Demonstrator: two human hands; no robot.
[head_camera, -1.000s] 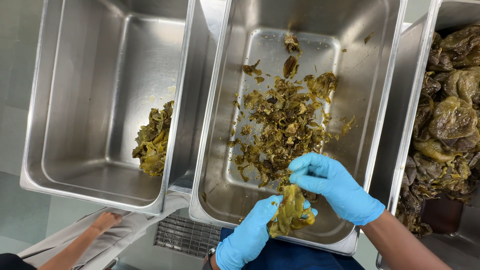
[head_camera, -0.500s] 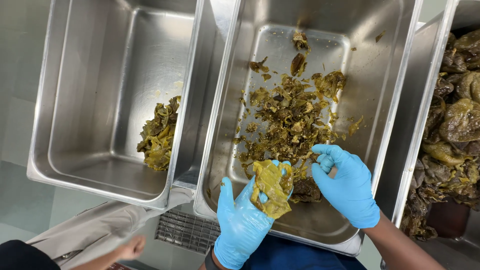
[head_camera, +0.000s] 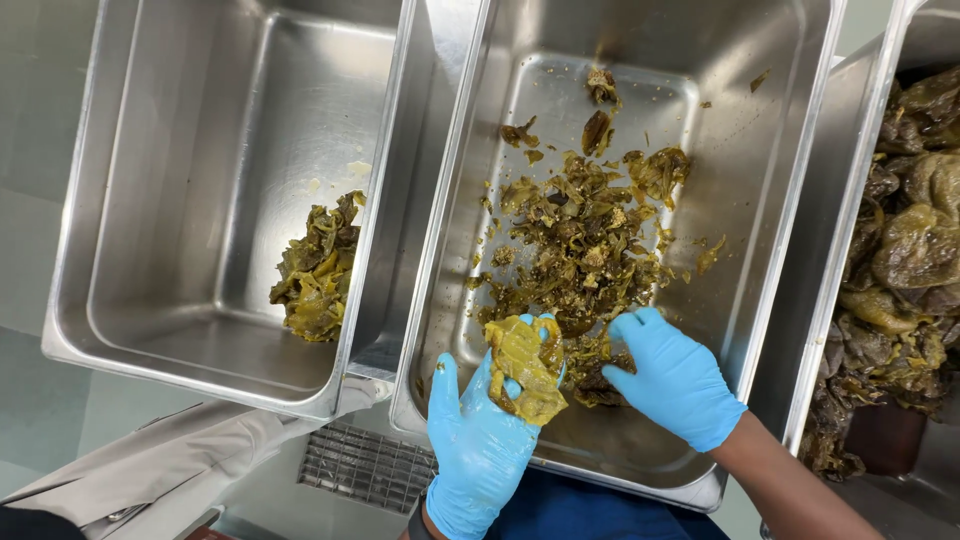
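Over the middle steel pan (head_camera: 770, 200), the left hand (head_camera: 485, 440) lies palm-up, fingers spread under a flattened pepper (head_camera: 525, 365). At three o'clock, the right hand (head_camera: 675, 385) has fingers curled into the scraps (head_camera: 585, 250). Cleaning seems underway; moving it calls for gentle support.

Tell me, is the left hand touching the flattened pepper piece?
Touching. The head view shows the pepper piece lying on the left hand, across its gloved palm and fingers.
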